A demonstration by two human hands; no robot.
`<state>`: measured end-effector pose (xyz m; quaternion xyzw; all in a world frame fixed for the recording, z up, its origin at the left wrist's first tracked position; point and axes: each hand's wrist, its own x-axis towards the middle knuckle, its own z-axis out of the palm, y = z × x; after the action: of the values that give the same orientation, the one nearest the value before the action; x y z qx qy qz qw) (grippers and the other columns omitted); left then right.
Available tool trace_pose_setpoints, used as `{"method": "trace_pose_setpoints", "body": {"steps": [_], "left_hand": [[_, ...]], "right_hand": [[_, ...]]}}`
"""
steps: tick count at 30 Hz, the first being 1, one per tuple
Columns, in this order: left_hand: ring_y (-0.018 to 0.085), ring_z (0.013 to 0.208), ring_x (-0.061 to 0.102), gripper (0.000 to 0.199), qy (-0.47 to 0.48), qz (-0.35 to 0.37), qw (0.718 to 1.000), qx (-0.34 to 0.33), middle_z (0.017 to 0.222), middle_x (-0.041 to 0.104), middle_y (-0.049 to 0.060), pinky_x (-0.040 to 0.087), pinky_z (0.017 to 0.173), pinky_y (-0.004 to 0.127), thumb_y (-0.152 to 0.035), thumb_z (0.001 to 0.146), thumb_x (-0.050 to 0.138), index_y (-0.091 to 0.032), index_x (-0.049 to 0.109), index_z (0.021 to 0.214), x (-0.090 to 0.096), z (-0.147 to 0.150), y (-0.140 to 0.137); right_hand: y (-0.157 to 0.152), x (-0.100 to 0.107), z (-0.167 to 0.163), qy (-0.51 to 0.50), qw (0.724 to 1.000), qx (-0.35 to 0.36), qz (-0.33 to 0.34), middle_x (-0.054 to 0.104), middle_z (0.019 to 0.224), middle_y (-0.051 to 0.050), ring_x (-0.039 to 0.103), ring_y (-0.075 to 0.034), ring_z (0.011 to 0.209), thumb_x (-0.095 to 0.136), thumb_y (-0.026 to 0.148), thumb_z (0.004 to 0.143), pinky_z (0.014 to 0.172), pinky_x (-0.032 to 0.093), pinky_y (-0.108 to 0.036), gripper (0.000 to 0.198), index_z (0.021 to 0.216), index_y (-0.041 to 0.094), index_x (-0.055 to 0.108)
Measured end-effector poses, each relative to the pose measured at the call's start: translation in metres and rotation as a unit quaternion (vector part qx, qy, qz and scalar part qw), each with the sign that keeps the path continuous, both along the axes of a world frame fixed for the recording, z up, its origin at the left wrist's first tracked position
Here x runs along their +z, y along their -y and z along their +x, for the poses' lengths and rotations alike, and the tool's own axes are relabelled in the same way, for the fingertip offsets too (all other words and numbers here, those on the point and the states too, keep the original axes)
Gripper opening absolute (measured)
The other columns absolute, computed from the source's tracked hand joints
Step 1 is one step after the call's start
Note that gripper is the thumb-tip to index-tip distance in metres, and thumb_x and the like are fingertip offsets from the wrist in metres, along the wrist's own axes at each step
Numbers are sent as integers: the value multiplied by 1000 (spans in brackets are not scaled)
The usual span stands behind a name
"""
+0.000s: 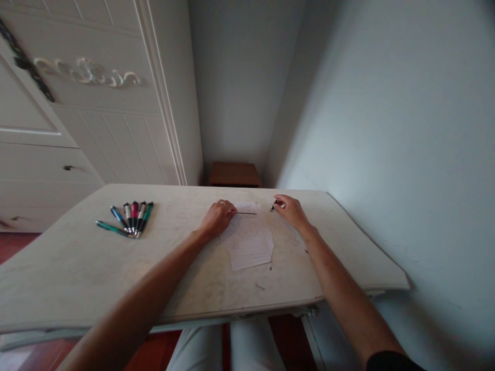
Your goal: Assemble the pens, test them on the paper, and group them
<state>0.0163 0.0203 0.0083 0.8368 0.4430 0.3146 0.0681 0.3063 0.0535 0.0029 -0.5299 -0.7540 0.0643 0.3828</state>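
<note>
My left hand [218, 217] rests over the upper left of the paper, fingers closed on one end of a thin dark rod [246, 213] that looks like a pen refill. The rod points right across the paper. Beneath it lie lined paper sheets [251, 246] with torn edges and faint writing. To the right of the paper, my right hand [289, 210] pinches a small dark piece [273, 207] close to the tabletop; its exact kind is too small to make out. A gap separates the rod's tip from that piece.
Several pens [134, 216] in blue, white, red and green lie fanned out on the left of the worn white table [185, 288]. A brown wooden box-like piece [234, 174] stands behind the table. A white cabinet [116, 103] rises at left, a wall [406, 129] at right.
</note>
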Motion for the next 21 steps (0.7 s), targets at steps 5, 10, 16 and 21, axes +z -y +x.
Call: {"method": "trace_pose_setpoints", "body": {"steps": [5, 10, 16, 21], "left_hand": [[24, 91, 61, 18, 9, -4, 1000, 6, 91, 70, 10, 48, 87, 41, -21, 89, 51, -17, 69, 85, -2, 0, -1], [24, 88, 61, 18, 7, 0, 1000, 3, 90, 70, 9, 48, 86, 40, -19, 89, 52, -17, 69, 84, -2, 0, 0], [24, 89, 60, 16, 2, 1, 1000, 11, 90, 70, 10, 48, 84, 39, -20, 90, 53, -16, 69, 87, 0, 0, 2], [22, 87, 60, 16, 24, 12, 1000, 5, 87, 70, 8, 47, 85, 38, -17, 89, 55, -18, 70, 85, 0, 2, 3]], "right_hand": [[-1, -3, 0, -8, 1000, -11, -15, 74, 84, -4, 68, -19, 74, 63, 19, 74, 74, 55, -34, 29, 102, 21, 72], [-2, -5, 1, -17, 999, -5, -26, 72, 84, -4, 66, -18, 74, 62, 20, 74, 73, 55, -33, 31, 104, 21, 70], [14, 13, -2, -78, 991, -18, 111, 65, 107, -12, 63, -23, 93, 63, 35, 80, 79, 54, -38, 49, 127, 19, 56], [37, 21, -27, -45, 986, 107, 122, 63, 101, -9, 61, -21, 91, 60, 34, 86, 83, 52, -37, 28, 111, 22, 62]]}}
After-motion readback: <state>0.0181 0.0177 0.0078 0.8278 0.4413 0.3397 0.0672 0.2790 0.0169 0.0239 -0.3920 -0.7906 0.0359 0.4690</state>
